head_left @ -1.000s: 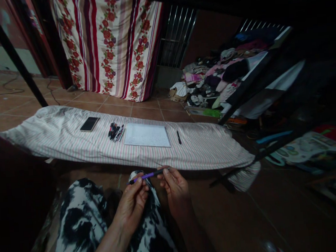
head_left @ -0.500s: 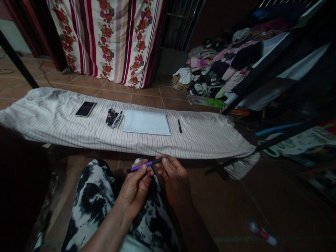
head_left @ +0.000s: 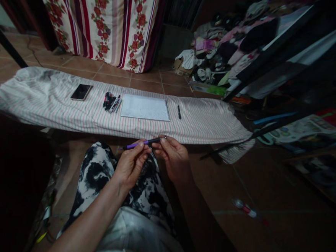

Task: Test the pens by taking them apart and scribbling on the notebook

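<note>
A purple and black pen (head_left: 134,145) is held level above my knees, just in front of the cloth-covered bench. My left hand (head_left: 132,163) pinches it near the middle between thumb and fingers. At the pen's black end, my right hand (head_left: 172,156) grips it with thumb and forefinger. Beyond my hands a spiral notebook (head_left: 144,107) lies on the striped cloth (head_left: 95,121). A bunch of several pens (head_left: 111,102) rests to its left, and a single dark pen (head_left: 179,111) to its right.
A phone (head_left: 81,92) lies on the cloth at the left. Behind the bench hangs a flowered curtain (head_left: 115,30). Clothes (head_left: 223,57) are heaped at the back right. On the tiled floor at lower right lies a plastic bottle (head_left: 245,207).
The view has tilted downward, so the bench and my hands sit higher in the picture. Both hands keep their hold on the pen, in nearly the same pose.
</note>
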The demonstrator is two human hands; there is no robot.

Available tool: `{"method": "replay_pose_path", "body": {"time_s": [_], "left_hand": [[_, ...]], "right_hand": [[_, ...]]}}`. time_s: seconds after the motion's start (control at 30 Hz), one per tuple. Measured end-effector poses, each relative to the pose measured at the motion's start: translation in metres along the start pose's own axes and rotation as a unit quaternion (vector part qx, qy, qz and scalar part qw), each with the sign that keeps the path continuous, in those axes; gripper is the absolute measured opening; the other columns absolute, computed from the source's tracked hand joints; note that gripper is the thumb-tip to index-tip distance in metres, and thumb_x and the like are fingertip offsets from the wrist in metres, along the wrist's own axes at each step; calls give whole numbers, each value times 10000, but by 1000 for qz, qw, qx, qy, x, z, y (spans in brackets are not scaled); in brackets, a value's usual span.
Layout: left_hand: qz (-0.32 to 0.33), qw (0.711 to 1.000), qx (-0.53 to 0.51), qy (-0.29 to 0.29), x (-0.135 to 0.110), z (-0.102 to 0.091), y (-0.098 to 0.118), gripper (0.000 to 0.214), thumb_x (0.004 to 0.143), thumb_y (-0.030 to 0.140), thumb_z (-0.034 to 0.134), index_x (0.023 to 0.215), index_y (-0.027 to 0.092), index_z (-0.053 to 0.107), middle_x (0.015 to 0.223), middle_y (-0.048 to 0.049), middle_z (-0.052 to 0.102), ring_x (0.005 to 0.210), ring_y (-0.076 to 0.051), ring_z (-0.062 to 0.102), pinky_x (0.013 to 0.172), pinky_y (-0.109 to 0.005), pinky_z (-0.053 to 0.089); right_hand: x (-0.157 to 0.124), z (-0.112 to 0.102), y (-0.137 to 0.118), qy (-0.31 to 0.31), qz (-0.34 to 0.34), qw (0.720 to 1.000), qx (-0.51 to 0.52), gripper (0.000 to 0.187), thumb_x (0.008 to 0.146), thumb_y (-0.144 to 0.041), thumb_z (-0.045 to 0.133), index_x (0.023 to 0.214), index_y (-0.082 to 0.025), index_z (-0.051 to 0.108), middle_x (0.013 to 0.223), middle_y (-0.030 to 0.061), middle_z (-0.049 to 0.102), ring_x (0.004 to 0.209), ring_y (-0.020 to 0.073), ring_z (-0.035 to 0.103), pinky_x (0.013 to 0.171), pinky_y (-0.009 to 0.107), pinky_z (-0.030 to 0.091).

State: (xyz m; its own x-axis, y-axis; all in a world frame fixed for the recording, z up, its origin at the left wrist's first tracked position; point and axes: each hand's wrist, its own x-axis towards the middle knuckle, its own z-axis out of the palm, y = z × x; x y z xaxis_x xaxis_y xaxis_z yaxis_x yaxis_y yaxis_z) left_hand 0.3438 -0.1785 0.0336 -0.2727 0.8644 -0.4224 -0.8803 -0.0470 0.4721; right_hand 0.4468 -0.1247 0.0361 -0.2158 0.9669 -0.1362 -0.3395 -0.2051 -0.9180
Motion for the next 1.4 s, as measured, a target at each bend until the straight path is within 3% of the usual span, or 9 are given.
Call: {"method": "replay_pose_path", "body": {"time_s": [0.2, 0.57, 0.83, 1.17, 1.4], "left_hand": [[25, 999, 16, 12, -10, 3, 4, 77, 747, 32, 580, 730, 70, 644, 624, -41, 659, 547, -89, 639, 472, -110, 490], [61, 998, 26, 5, -20, 1, 4, 85, 768, 48, 559, 768, 89, 633, 611, -20, 662, 564, -90, 644, 472, -112, 491], [32, 998, -22, 40, -23, -6, 2, 170, 803, 33, 498, 726, 85, 640, 629, -47, 670, 556, -95, 650, 487, -116, 509], [45, 998, -14, 29, -19, -7, 8, 142, 788, 33, 518, 730, 84, 637, 626, -47, 669, 566, -100, 654, 499, -117, 521], [68, 997, 16, 41, -22, -7, 5, 123, 786, 40, 526, 766, 83, 640, 623, -39, 673, 570, -98, 657, 486, -112, 513]], "right_hand": [[-4, 4, -5, -20, -4, 1000, 4, 264, 609, -310, 737, 794, -142, 652, 728, 26, 680, 616, 118, 655, 488, 162, 504], [-12, 10, -4, -1, -18, 1000, -9, 251, 606, -325, 738, 738, -142, 627, 622, 2, 660, 565, 107, 636, 448, 155, 479], [-17, 9, 4, -36, -10, 999, 9, 284, 640, -302, 709, 886, -174, 650, 723, 1, 668, 623, 101, 641, 477, 149, 475], [-9, 14, 3, -14, -7, 1000, 5, 214, 599, -290, 735, 751, -158, 661, 666, -12, 643, 589, 86, 598, 460, 158, 431], [-8, 12, 12, -6, -22, 999, -23, 216, 645, -333, 711, 708, -152, 611, 549, -35, 616, 432, 42, 489, 436, 159, 381]]}}
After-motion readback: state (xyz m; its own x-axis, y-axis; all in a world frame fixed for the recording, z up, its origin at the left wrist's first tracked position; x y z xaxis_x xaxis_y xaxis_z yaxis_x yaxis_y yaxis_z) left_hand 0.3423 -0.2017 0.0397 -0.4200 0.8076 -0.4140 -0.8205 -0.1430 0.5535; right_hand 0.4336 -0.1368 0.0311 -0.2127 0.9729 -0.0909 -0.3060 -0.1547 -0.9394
